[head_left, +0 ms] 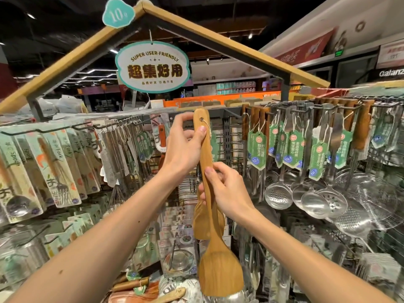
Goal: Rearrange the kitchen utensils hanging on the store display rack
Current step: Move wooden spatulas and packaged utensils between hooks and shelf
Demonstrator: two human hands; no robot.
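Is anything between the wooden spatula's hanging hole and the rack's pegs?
Nothing visible. The left hand pinches the wooden spatula just below its hole, which is uncovered apart from a string loop; a bare peg juts out just right of it.

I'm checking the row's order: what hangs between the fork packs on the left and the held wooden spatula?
Head view: slim steel utensils with green tags, then a carded orange-handled tool, before the wooden spatula.

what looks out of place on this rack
Low at the front, loose wooden-handled utensils lie in a heap below the display rack instead of hanging from hooks. The long wooden spatula is held by the left hand and right hand.
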